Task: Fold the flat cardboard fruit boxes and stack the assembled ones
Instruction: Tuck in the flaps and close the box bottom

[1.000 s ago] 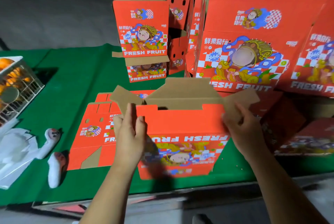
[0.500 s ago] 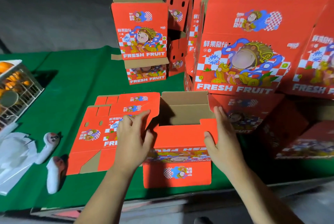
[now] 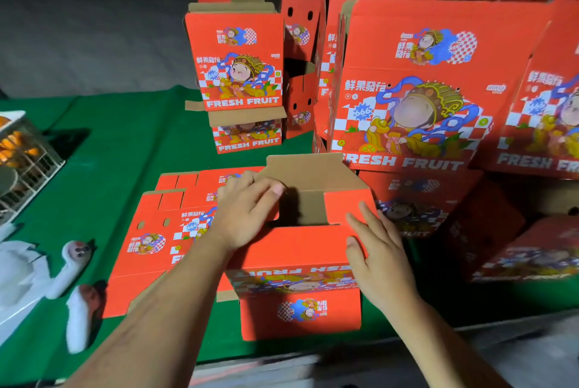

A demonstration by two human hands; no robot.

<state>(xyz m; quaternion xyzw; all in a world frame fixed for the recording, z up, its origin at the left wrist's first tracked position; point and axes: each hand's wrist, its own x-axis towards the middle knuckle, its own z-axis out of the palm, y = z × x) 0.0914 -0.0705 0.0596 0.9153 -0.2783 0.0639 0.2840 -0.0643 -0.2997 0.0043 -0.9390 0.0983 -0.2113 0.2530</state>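
Your left hand (image 3: 247, 215) lies flat on the left top flap of the half-folded fruit box (image 3: 300, 262), fingers straight and pressing the flap inward; the grip is released, nothing curled round the cardboard. Your right hand (image 3: 379, 256) does much the same on the other side: palm and straight fingers press on the red right flap, thumb along the near edge, so that grip is released too.

The box you are working on stands on the green surface (image 3: 109, 143) close to its near edge, directly in front of you. Its printed front panel faces you upside down, with the "FRESH FRUIT" lettering inverted. The far brown flap (image 3: 304, 168) stands up behind the opening, and the box's plain brown inside shows between your hands.

Just to the left of it, partly under your left forearm, lies a pile of flat unfolded boxes (image 3: 163, 231), red face up. Behind, near the middle of the surface, a small stack of assembled boxes (image 3: 238, 74) stands with one box on top of another. To the right a larger stack of assembled boxes (image 3: 423, 89) rises close behind the box in your hands, with more red boxes around and below it in shadow.

At the far left edge a white wire crate (image 3: 28, 162) holds orange fruit. Nearer you on the left lie white foam fruit sleeves (image 3: 75, 262) on the green cloth.
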